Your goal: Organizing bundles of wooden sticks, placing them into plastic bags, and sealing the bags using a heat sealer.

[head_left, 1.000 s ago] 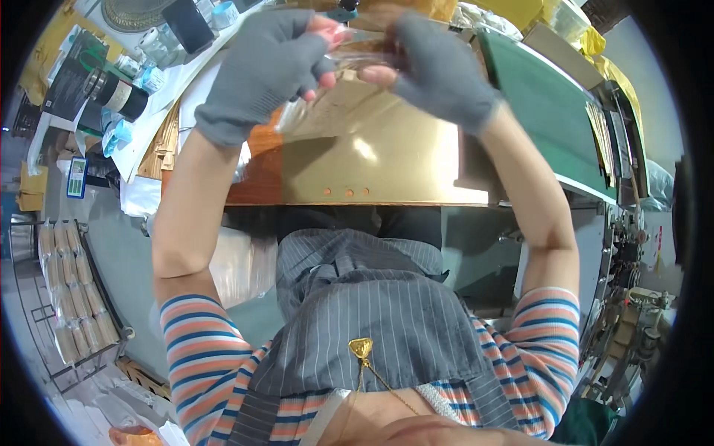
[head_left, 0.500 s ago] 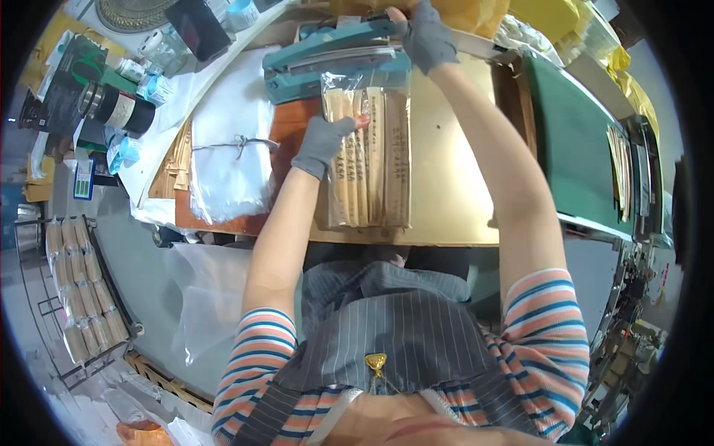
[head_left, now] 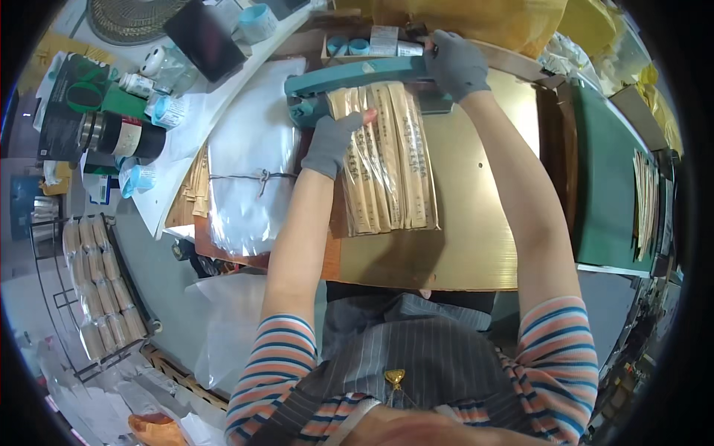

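A clear plastic bag [head_left: 385, 167] of long, narrow tan paper sleeves lies on the worktop, its upper end at the teal bag sealer [head_left: 305, 113]. My left hand [head_left: 335, 141] grips the bag's upper left part, thumb across the sleeves. The sealer's long arm [head_left: 361, 76] is down over the bag's top edge. At the arm's right end is my right hand [head_left: 457, 65], its fingers curled round that end. Both hands wear grey gloves with some fingertips bare. What lies between the sealer's jaws is hidden.
Left of the sealer lies a string-tied stack of clear bags [head_left: 249, 163]. A white shelf [head_left: 167, 178] holds a dark flask [head_left: 126, 135], tape rolls and a tablet [head_left: 204, 39]. To the right is a green surface [head_left: 606, 178]; packed bundles sit on a rack [head_left: 104, 286] at lower left.
The sealer's arm has come down over the bag's upper end, with my right hand on it. The bag now sits slightly tilted, my left hand still on it. The whole view has shifted.
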Tool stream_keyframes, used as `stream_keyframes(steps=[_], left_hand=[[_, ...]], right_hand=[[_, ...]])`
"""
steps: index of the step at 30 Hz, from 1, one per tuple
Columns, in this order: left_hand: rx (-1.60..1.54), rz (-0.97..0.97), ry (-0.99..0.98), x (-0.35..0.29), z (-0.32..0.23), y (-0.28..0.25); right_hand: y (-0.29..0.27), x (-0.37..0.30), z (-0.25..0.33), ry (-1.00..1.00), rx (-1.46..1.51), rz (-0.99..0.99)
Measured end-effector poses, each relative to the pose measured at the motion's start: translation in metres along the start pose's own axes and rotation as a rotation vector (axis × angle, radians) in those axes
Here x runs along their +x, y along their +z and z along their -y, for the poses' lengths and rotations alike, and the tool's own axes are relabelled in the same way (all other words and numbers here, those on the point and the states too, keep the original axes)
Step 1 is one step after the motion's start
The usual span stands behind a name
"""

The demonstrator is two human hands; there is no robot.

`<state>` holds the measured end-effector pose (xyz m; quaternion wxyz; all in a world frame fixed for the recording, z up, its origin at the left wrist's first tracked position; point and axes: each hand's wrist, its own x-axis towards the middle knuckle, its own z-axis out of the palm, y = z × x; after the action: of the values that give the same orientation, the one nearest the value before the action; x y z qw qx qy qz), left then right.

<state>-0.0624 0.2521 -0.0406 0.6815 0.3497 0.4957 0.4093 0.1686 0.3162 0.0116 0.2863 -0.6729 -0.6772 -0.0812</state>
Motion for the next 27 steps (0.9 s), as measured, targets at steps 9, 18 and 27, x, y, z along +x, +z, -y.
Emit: stream_keyframes(steps=[9,18,27], left_hand=[[0.116,0.025,0.054,0.005,-0.005,0.006],[0.252,0.030,0.593,-0.068,-0.023,0.023],[0.480,-0.062,0.545,-0.159,0.105,-0.001]], right_hand=[[0.003,-0.005,-0.008,0.050,0.049,0.013],[-0.058,-0.153,0.027,0.247,1.399,0.310],[-0.066,-0.291,0.063,0.448,1.295,0.253]])
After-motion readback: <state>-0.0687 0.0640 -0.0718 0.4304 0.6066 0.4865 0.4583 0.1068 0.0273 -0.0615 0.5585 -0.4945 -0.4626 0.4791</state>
